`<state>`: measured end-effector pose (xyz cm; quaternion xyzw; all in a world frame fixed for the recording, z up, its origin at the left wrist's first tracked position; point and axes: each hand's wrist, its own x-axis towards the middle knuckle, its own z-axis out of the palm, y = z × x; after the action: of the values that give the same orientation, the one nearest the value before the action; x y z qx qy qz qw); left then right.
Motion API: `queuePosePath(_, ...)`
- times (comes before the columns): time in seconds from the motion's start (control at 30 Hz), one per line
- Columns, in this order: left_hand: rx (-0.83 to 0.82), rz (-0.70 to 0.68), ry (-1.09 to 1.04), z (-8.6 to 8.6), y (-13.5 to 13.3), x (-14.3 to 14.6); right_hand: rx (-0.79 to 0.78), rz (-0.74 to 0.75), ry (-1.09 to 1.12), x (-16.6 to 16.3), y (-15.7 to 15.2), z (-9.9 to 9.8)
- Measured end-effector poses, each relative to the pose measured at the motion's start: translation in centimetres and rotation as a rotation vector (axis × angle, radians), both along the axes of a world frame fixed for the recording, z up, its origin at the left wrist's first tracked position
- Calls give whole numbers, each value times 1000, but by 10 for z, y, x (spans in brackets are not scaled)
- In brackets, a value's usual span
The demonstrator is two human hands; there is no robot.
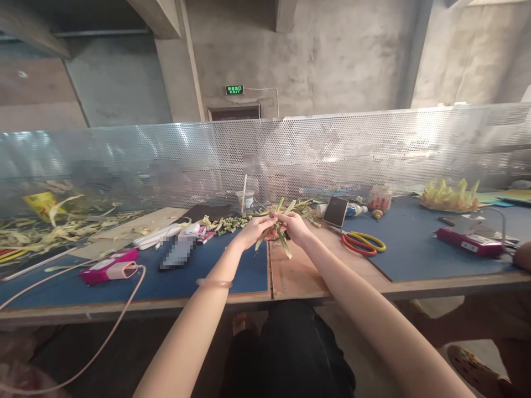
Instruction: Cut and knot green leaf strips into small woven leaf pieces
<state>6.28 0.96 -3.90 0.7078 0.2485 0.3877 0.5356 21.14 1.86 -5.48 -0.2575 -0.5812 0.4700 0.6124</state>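
My left hand (256,229) and my right hand (293,225) meet over the table's front middle. Both have closed fingers around a small bundle of flat green leaf strips (285,246), whose ends stick out upward and downward. The middle of the bundle is hidden by my fingers. To the right of my hands lie scissors (365,242) with red and yellow handles. Just left of them sits a row of small knotted green pieces (234,222), with more loose strips (305,209) behind my hands.
A phone (335,211) leans near a bottle (355,210) and a jar (380,197). Left are a magenta power strip (108,265), a cable (124,316) and piled leaf strips (25,235). A perforated metal screen (307,157) stands behind. Another person's leg (468,318) shows at right.
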Motion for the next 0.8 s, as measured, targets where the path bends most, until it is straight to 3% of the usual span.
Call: queuePosePath(0.8, 65, 28, 70, 1, -2, 1, 16, -30, 42, -1, -4, 4)
